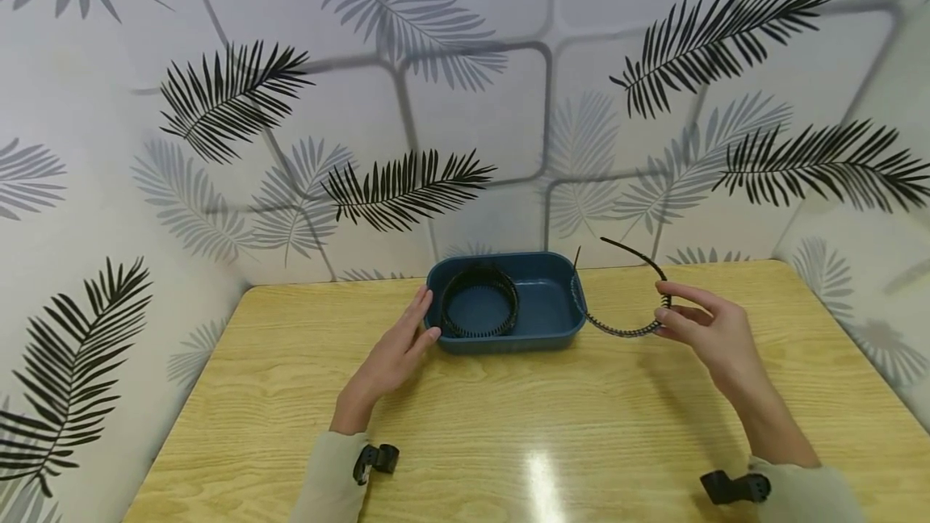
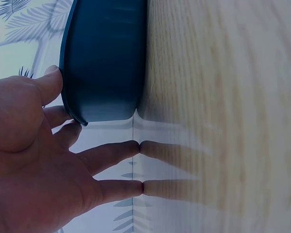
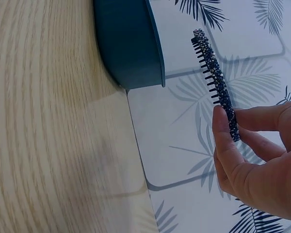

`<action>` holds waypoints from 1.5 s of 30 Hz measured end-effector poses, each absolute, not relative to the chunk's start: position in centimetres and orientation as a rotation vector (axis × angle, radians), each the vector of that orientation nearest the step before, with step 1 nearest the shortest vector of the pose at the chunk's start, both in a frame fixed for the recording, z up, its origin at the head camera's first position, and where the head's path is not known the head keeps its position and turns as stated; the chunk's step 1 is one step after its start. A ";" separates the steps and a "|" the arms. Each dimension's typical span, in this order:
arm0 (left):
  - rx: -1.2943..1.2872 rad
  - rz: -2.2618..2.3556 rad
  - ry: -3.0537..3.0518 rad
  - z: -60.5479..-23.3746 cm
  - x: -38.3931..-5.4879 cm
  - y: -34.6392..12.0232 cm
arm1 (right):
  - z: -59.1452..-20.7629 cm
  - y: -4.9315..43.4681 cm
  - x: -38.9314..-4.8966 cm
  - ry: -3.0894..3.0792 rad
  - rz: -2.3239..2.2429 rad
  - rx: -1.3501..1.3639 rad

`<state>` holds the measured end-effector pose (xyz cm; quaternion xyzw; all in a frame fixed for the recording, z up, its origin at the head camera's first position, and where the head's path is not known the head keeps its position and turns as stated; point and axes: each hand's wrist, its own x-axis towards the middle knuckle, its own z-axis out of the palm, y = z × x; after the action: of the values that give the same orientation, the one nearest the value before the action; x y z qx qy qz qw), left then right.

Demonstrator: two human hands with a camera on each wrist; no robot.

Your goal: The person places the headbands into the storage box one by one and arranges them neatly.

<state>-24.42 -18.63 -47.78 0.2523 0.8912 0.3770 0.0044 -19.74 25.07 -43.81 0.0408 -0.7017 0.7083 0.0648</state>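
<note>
My right hand (image 1: 708, 333) pinches a dark, toothed headband (image 1: 621, 333) between thumb and fingers, to the right of a blue tray (image 1: 508, 344). In the right wrist view, the headband's outer band (image 3: 216, 73) is speckled with light glittery dots, and a row of teeth lines its inner side. Its other side overlaps the tray's right end in the head view. My left hand (image 1: 400, 345) rests at the tray's left end, thumb at the rim and fingers extended. Two of its fingertips (image 2: 136, 147) touch the table. Black toothed headbands (image 1: 515, 305) lie in the tray's left half.
The tray stands on a wood-grain table (image 1: 465, 418), near its back edge. Behind the table rises a wall (image 1: 494, 224) with a leaf pattern. A small black device (image 1: 378, 458) is strapped on each sleeve.
</note>
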 end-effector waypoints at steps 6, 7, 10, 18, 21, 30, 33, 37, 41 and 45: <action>0.789 1.186 2.788 -47.9 -24.5 -18.7 | -43.8 24.1 -20.4 -2.094 2.193 0.186; 0.789 1.187 2.790 -47.9 -24.4 -18.7 | -43.8 23.9 -20.5 -2.091 2.197 0.207; 0.789 1.188 2.799 -47.8 -24.4 -18.6 | -43.8 23.3 -20.8 -2.113 2.177 0.232; 0.764 1.172 2.794 -47.9 -24.4 -18.7 | -43.8 21.4 -21.7 -2.111 2.202 0.233; 0.749 1.157 2.797 -48.0 -24.5 -18.8 | -43.7 20.6 -22.0 -2.111 2.215 0.224; 0.775 1.181 2.782 -47.8 -24.3 -18.7 | -43.6 18.4 -22.9 -2.148 2.212 0.226; 0.787 1.190 2.780 -47.8 -24.4 -18.7 | -43.6 17.8 -23.1 -2.148 2.222 0.210; 0.800 1.193 2.784 -47.8 -24.4 -18.7 | -43.8 17.1 -23.5 -2.137 2.253 0.223; 0.790 1.193 2.786 -47.9 -24.5 -18.7 | -44.1 16.2 -23.9 -2.156 2.248 0.259; 0.796 1.193 2.786 -47.9 -24.5 -18.7 | -44.3 15.2 -24.3 -2.167 2.261 0.271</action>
<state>-24.50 -18.69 -47.86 0.2539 0.8891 0.3807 0.0043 -24.26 15.16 -44.30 0.0861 -0.6893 0.7193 -0.0008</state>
